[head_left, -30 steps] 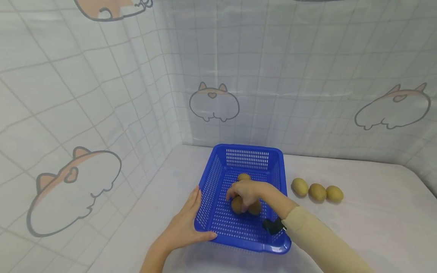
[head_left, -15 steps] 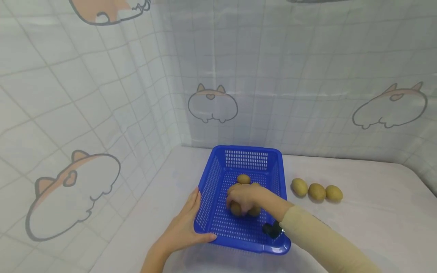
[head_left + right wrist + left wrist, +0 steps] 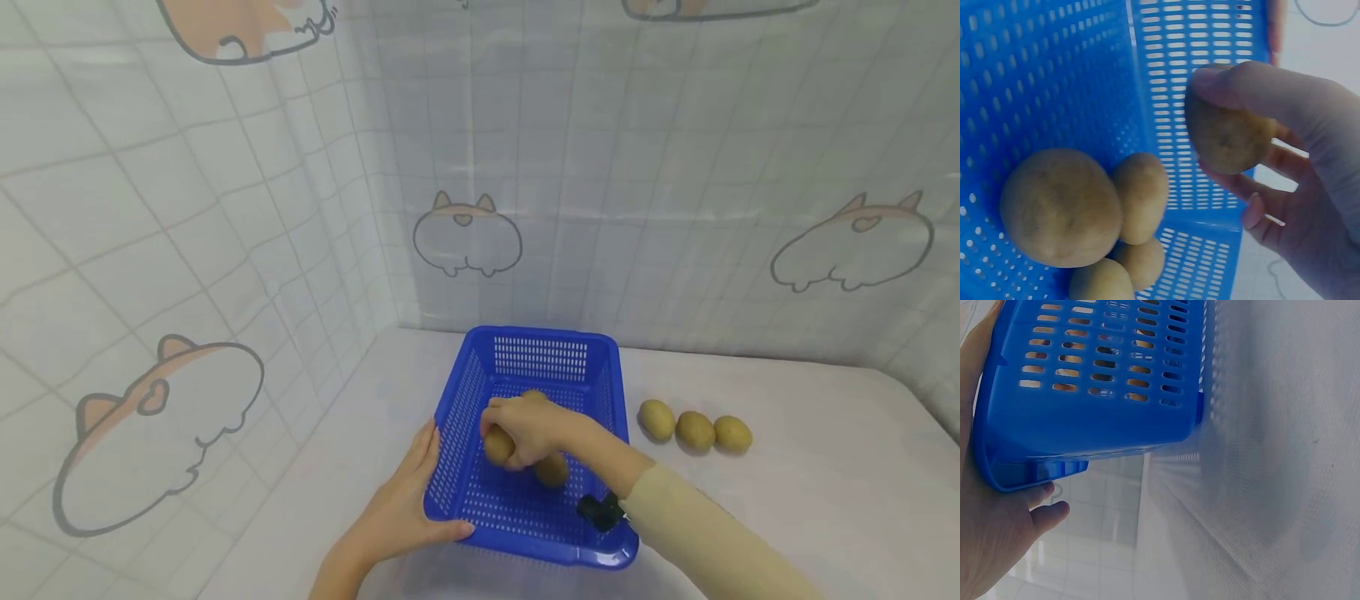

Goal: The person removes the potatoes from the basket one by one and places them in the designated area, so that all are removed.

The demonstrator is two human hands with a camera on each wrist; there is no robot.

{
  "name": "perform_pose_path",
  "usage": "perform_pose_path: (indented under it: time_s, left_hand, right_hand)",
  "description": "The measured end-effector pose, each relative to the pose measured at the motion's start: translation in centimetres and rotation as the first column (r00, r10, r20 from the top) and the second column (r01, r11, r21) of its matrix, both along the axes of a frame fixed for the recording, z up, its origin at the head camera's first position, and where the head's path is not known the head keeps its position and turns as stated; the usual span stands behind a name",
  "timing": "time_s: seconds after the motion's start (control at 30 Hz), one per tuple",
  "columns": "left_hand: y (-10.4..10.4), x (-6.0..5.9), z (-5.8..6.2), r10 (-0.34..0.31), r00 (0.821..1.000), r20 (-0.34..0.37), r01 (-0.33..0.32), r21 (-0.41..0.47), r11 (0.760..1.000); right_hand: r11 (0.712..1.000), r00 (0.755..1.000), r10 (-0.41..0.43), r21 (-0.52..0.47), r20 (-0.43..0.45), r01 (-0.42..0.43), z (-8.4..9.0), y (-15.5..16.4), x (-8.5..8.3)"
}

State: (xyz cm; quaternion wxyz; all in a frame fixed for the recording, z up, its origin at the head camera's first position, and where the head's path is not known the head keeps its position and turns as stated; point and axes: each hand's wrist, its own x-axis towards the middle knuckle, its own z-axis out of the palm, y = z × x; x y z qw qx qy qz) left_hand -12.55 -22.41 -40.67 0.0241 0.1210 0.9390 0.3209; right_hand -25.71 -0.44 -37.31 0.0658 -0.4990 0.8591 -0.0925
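My right hand (image 3: 531,427) is inside a blue perforated plastic basket (image 3: 543,333), gripping a brown potato (image 3: 497,446) toward the left side. In the right wrist view, the thumb and fingers pinch this potato (image 3: 1227,136), held away from the others. Several more potatoes lie on the basket floor, among them a large round potato (image 3: 1060,209) and an oblong potato (image 3: 1141,197); in the head view the hand partly hides them. My left hand (image 3: 393,508) rests at the basket's near left corner, fingers straight along the left side and thumb extended over the front rim.
On the white tabletop (image 3: 817,492), three potatoes (image 3: 695,431) sit in a row right of the basket. A white grid-patterned curtain (image 3: 637,208) with cartoon animals rises behind and to the left. A black device (image 3: 600,512) hangs under my right wrist.
My right hand has gone from the cluster of potatoes toward the basket's left side, bringing one potato along. The left hand keeps its place at the corner.
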Motion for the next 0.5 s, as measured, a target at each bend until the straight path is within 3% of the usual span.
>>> perform_pose_path:
  time_s: [0.17,0.27,0.5]
  left_hand:
    - [-0.2,0.2,0.0,-0.007,1.0,-0.022,0.006,-0.008,1.0]
    - [-0.3,0.2,0.0,-0.016,0.999,-0.031,0.015,-0.027,1.0]
    - [-0.3,0.2,0.0,-0.02,0.999,-0.043,0.018,-0.031,0.999]
  right_hand:
    - [0.983,0.999,-0.009,-0.183,0.053,0.018,1.1,0.3,0.3]
    - [0.962,0.999,-0.008,-0.272,0.041,0.019,1.7,0.7,0.5]
    - [0.919,0.999,-0.044,-0.392,-0.006,0.038,3.7,1.7,0.9]
